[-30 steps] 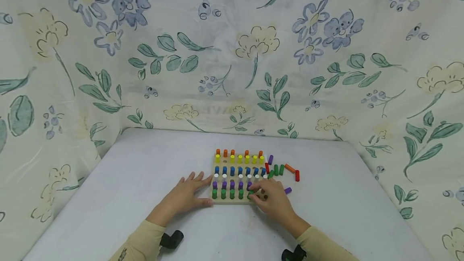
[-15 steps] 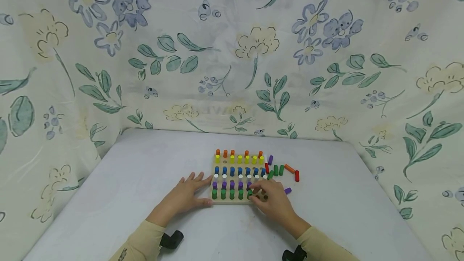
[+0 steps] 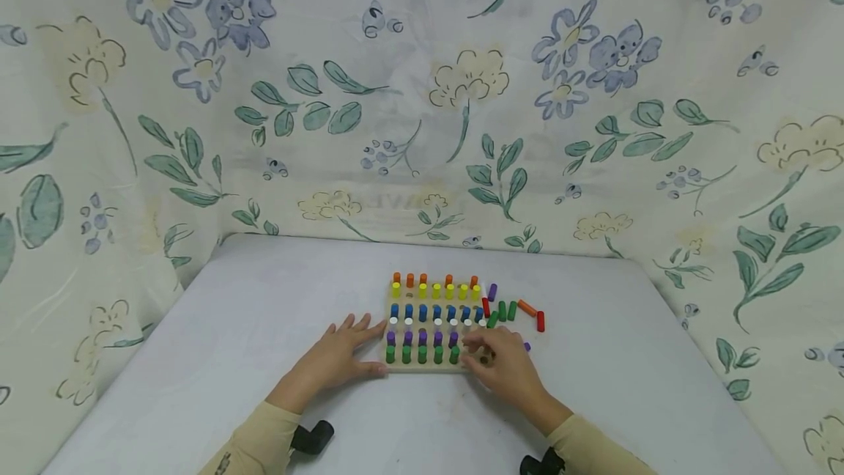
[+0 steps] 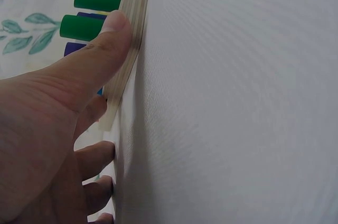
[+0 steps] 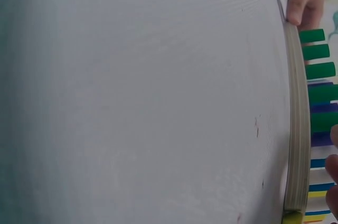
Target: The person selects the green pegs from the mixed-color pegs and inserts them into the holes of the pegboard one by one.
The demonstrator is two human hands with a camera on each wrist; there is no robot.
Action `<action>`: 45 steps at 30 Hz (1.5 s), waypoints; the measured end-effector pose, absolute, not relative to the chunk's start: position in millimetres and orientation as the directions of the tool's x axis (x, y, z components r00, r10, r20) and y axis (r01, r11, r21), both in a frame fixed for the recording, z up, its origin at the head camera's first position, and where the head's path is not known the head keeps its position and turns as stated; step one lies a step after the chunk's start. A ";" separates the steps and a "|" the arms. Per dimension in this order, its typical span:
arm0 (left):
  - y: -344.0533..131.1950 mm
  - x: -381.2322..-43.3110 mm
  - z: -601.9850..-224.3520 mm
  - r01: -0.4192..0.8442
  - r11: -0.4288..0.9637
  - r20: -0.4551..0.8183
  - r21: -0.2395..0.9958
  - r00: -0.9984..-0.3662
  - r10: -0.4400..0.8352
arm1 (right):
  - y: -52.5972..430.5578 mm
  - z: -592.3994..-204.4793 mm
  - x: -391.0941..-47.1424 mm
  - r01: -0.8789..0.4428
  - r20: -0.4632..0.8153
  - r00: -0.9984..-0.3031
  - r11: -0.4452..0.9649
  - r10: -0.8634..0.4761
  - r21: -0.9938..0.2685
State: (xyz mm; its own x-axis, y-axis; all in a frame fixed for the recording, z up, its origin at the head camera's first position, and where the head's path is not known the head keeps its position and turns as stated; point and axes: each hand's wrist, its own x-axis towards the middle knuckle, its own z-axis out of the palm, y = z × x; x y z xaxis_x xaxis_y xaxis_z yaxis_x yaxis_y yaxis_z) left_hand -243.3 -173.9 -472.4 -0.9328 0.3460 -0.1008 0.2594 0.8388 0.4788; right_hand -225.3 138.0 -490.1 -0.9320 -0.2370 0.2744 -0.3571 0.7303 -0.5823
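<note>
A wooden pegboard (image 3: 422,369) carries rows of green, purple, white, blue, yellow and orange pegs. My left hand (image 3: 332,354) rests against its left side, fingers spread; in the left wrist view the thumb (image 4: 113,34) presses the board's front edge near a green peg (image 4: 82,27). Over the right part of the board is my right hand (image 3: 504,365), thumb and forefinger parted with nothing between them. Just left of those fingertips, the last green peg (image 3: 455,355) of the front row stands upright. Holes show under the hand.
Loose pegs lie right of the board: several green ones (image 3: 512,310), an orange one (image 3: 527,307), red ones (image 3: 541,321) and a purple one (image 3: 492,292). Another purple peg (image 3: 527,347) is partly hidden behind the right hand. A floral cloth (image 3: 422,130) hangs behind the white table (image 3: 297,277).
My right hand has let go of the green peg, which stays upright in the front row, and has shifted slightly right. The left hand has not moved.
</note>
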 end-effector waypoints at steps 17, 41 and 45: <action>-174.1 -244.9 -474.0 0.267 0.839 -0.093 0.475 -0.932 0.349 | 149.1 -485.6 -229.4 -0.316 0.290 -0.941 0.771 -0.177 -0.553; -174.9 -245.2 -477.6 0.245 0.837 -0.110 0.489 -0.935 0.338 | 167.8 -487.1 -245.9 -0.238 0.288 -0.953 0.824 -0.095 -0.514; -174.4 -246.4 -478.2 0.244 0.842 -0.111 0.480 -0.936 0.334 | 170.5 -485.0 -248.7 -0.227 0.286 -0.954 0.832 -0.086 -0.506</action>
